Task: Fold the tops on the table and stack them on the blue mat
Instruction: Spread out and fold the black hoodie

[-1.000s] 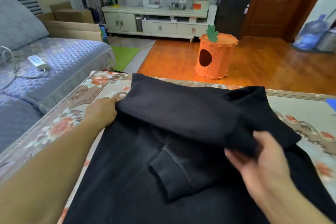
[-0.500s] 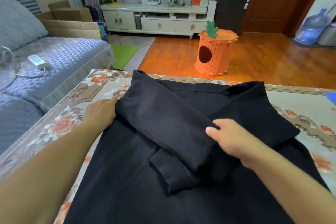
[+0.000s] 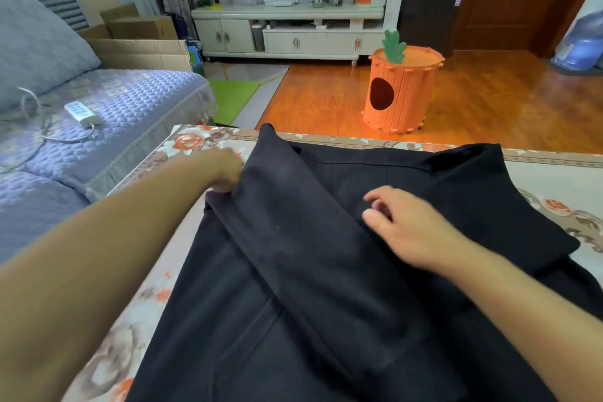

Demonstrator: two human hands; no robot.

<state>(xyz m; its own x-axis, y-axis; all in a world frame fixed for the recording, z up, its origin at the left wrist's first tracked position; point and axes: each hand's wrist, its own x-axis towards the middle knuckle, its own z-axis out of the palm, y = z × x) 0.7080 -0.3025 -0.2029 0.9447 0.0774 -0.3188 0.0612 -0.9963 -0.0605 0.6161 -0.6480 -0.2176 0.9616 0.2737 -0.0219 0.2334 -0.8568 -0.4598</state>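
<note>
On floral-patterned tabletop (image 3: 208, 143): left hand (image 3: 225, 170) at folded left edge of black fabric top (image 3: 293, 303), fingertips hidden under cloth, grasp unclear. Right hand (image 3: 411, 232) over garment's middle, fingers (image 3: 375, 197) loosely spread, holding nothing. Orange carrot-shaped bin (image 3: 404, 91) on wooden floor beyond.
</note>
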